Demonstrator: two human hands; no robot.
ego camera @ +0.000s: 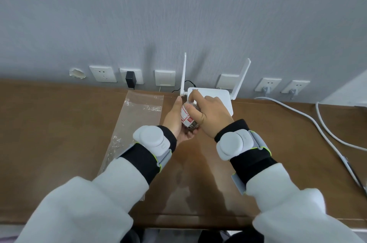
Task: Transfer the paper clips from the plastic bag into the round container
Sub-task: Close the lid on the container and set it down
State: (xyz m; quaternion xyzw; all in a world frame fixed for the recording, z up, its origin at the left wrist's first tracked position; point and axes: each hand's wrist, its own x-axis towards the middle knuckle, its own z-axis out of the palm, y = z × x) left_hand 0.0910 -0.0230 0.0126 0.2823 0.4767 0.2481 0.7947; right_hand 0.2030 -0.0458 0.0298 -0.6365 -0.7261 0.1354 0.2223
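Note:
The round container point(187, 116), clear with a red and white label, is held tilted above the brown table between both hands. My left hand point(174, 121) cups it from the left and below. My right hand point(208, 112) grips its top end from the right, fingers curled over it. Dark contents show through the container's lower part. The clear plastic bag point(137, 123) lies flat on the table to the left of my hands, partly under my left forearm. No paper clips can be made out in the bag.
A white router point(214, 96) with two upright antennas stands right behind my hands at the wall. Wall sockets line the wall, one with a black plug point(130, 78). White cables point(321, 123) run across the table's right side.

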